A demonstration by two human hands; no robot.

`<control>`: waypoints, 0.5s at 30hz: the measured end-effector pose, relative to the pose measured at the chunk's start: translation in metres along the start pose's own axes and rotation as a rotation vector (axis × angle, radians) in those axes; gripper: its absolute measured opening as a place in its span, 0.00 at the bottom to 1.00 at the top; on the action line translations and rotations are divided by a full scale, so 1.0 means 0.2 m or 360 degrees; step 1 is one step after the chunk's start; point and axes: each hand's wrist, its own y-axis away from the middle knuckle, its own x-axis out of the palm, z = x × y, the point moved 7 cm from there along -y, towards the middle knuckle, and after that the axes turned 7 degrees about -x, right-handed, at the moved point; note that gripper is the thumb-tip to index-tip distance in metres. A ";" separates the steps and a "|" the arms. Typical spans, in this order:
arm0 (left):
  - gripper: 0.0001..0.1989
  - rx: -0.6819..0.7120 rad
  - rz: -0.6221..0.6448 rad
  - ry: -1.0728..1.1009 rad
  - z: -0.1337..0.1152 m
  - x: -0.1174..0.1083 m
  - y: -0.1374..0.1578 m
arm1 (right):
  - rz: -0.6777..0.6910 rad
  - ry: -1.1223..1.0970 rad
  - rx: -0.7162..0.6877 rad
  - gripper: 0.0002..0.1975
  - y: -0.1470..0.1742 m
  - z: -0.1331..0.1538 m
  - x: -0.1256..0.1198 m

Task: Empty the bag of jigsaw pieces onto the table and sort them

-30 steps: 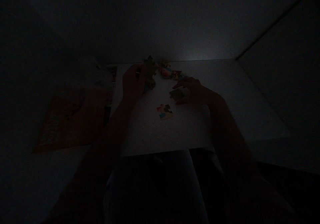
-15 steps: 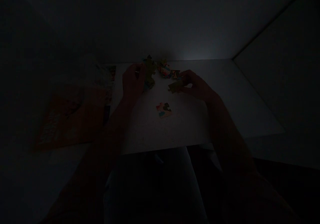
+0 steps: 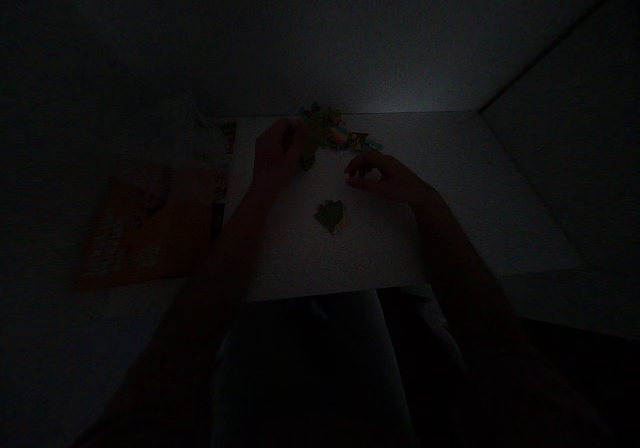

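The scene is very dark. My left hand [image 3: 280, 151] has its fingers curled at the left side of some green jigsaw puzzle pieces [image 3: 315, 133] and appears to grip them, though the fingertips are hard to make out. With fingers apart and nothing between them, my right hand [image 3: 383, 173] hovers over the white table, in front of more puzzle pieces [image 3: 359, 141]. Nearer to me, a green puzzle piece [image 3: 330, 216] lies on top of a lighter piece, whose edge [image 3: 344, 225] shows at the right.
An orange printed packet [image 3: 150, 235] lies to the left, with clear plastic [image 3: 185, 128] behind it. A wall rises behind the white table [image 3: 310, 271], and another stands at the right. My legs [image 3: 320, 361] are under the front edge.
My right hand has let go of the green puzzle piece, which now covers most of the lighter piece. The view has shifted slightly; my left hand stays by the green pieces.
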 end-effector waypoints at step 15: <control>0.29 -0.0341 0.0519 0.0411 -0.02 0.16 0.05 | -0.0278 -0.0386 -0.0019 0.40 -0.08 -0.05 0.04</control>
